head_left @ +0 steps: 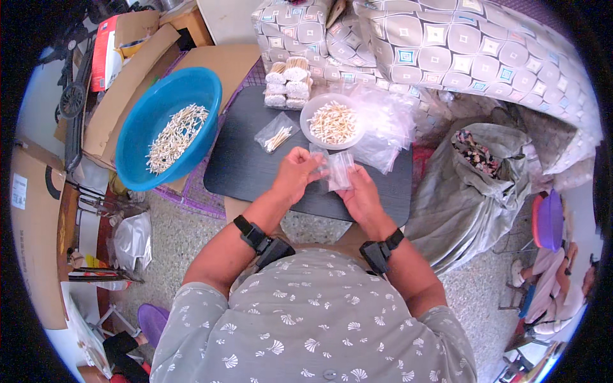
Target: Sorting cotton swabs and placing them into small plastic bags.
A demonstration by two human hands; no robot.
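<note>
Above the near part of the dark tabletop (249, 159), my right hand (361, 193) grips small clear plastic bags (340, 171); how many lie together I cannot tell. My left hand (299, 175) is closed, fingertips pinched at the left edge of this clear plastic. Just beyond my hands stands a whitish round bowl (332, 121) full of cotton swabs (333, 122). Left of the bowl lies a clear bag with a few swabs in it (277, 137). Bundled swabs (287, 83) are stacked behind, and a heap of loose clear bags (383, 127) spreads right of the bowl.
A large blue basin (131, 143) with loose swabs sits at the left beside cardboard (128, 102). A grey cloth sack (472, 191) stands right of the table. Patterned fabric (460, 45) covers bulky things at the back. Another person's legs (549, 281) show at the far right.
</note>
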